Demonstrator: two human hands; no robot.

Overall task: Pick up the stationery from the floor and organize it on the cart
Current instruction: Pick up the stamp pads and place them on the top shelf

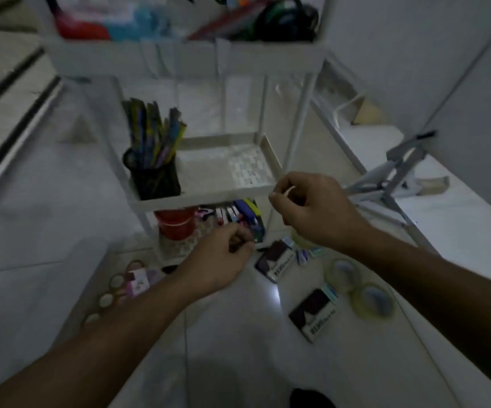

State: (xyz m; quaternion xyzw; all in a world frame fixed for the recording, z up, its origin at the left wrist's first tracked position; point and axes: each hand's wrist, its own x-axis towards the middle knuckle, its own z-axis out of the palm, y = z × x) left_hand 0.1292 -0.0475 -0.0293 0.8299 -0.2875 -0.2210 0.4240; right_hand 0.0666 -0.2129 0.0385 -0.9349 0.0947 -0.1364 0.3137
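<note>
The white three-tier cart (203, 195) stands in front of me. My right hand (312, 210) hovers by the middle shelf's front right corner, with thumb and forefinger pinching a small white object (289, 190). My left hand (223, 257) is lower, at the front of the bottom shelf, its fingers curled tight; blur hides whether they hold anything. On the floor lie two dark stamp-pad boxes (275, 260) (314, 315), two clear tape rolls (344, 272) (373, 301), small erasers (303, 256) and a row of decorated tape rolls (114, 287).
A black mesh cup full of pens (154, 175) fills the middle shelf's left side. The bottom shelf holds a red cup (176, 225), markers and a blue stapler (248, 210). The top shelf is crowded with supplies. A grey folding stand (391, 184) lies at the right by the wall.
</note>
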